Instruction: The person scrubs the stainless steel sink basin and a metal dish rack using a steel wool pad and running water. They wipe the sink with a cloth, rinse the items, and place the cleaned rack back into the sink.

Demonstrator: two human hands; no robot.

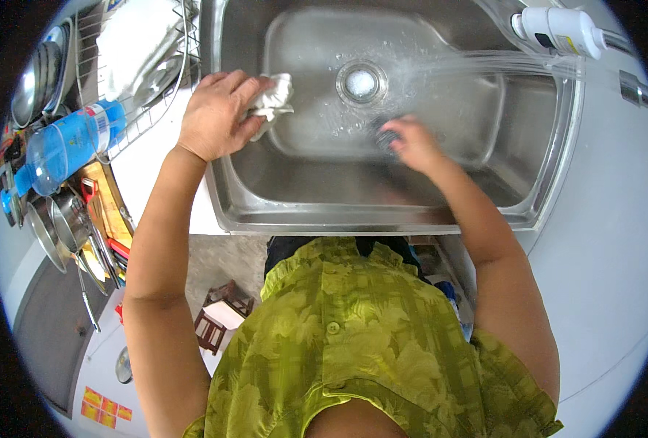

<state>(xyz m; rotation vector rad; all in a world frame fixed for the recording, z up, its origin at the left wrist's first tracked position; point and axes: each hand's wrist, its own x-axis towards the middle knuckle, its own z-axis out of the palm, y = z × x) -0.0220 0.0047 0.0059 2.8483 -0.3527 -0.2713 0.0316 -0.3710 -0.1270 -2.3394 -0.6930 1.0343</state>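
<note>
My left hand [218,115] holds a crumpled white cloth [274,98] over the left rim of the stainless steel sink [324,224]. Inside the basin, my right hand [414,143] grips a dark scrubber [388,137], blurred by motion and low over the basin floor. The round drain [361,83] lies just beyond it, with white foam or bubbles in its middle. Several thin streams of water [482,61] run from the tap side at the right across the basin towards the drain. Drops stand on the steel around the drain.
A white tap filter [559,32] juts over the sink's far right corner. On the left are a wire dish rack [165,109], a blue plastic bottle [74,145], a wooden cutting board [110,200] and hanging metal pans and utensils [66,224]. Behind me stands a dark wooden chair [214,331].
</note>
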